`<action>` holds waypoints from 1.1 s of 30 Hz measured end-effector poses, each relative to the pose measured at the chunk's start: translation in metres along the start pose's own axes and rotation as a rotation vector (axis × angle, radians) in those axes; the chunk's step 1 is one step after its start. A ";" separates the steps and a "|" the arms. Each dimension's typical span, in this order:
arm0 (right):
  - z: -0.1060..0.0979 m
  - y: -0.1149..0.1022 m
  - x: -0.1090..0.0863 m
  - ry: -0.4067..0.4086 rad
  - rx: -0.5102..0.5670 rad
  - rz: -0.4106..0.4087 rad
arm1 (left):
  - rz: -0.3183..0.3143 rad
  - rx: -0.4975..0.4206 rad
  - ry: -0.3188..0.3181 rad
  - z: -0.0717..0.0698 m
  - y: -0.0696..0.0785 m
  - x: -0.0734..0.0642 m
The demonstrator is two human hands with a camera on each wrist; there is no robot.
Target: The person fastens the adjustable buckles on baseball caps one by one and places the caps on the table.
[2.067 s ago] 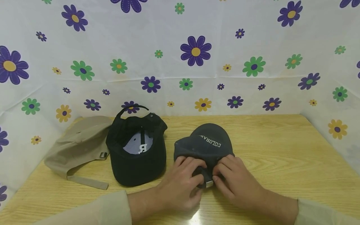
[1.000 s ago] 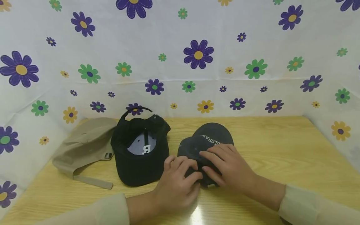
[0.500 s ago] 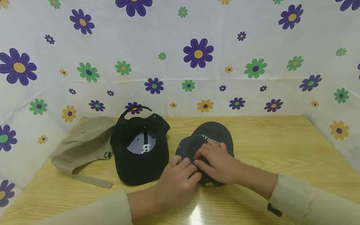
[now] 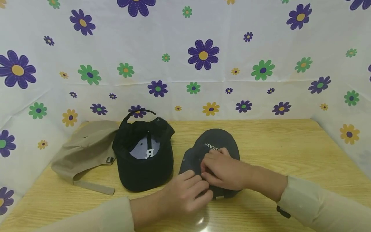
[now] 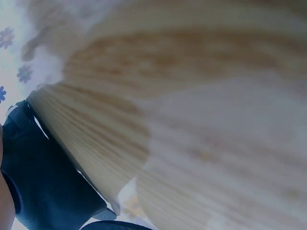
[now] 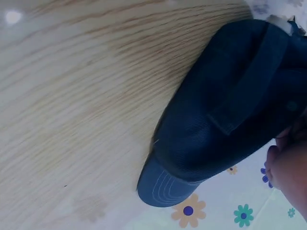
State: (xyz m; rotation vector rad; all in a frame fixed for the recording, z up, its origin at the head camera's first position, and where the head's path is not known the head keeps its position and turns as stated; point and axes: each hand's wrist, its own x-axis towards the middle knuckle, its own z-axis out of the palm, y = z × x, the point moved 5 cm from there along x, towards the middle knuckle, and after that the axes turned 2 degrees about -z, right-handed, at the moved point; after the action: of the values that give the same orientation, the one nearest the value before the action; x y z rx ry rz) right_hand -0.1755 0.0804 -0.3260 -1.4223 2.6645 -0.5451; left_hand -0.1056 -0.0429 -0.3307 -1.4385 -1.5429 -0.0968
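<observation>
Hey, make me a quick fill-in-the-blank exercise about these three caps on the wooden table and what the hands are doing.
1. Both hands rest on the dark grey cap with white lettering, which lies farthest to the ____ of the three caps.
2. The black cap with a white letter inside lies with its opening facing ____.
3. The cap nearest the left wall is ____ in colour.
4. The right hand and left hand wear sleeves coloured ____.

Missing words: right; up; beige; beige

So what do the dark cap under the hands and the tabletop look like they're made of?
The dark navy cap with white lettering looks like matte woven cotton twill: fine ribbed weave and stitched brim rows in the right wrist view. The light wooden tabletop shows printed-looking grain with a glossy glare spot, so probably laminate rather than solid wood.
</observation>
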 end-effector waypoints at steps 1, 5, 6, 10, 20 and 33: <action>-0.001 0.001 -0.001 0.010 0.005 -0.011 | 0.005 -0.007 0.004 0.000 0.001 0.000; -0.011 0.005 -0.002 0.073 0.026 -0.049 | 0.031 -0.025 0.020 -0.002 0.003 0.000; -0.015 0.006 -0.002 0.094 0.021 -0.055 | 0.038 -0.026 0.025 -0.003 0.003 0.000; -0.039 0.012 -0.004 0.164 -0.042 -0.071 | 0.071 -0.005 0.060 -0.007 0.004 0.003; -0.083 0.019 -0.012 0.243 -0.360 -0.132 | 0.055 0.061 0.110 -0.019 -0.002 0.002; -0.080 0.015 -0.013 0.215 -0.345 -0.046 | 0.027 0.104 -0.021 -0.003 0.000 0.010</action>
State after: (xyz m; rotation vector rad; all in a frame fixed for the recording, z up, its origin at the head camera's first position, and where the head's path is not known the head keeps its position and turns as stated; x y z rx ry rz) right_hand -0.1983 0.1204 -0.2573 -1.5920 3.0197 -0.2610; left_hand -0.1023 -0.0376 -0.3224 -1.3820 -1.5222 0.0144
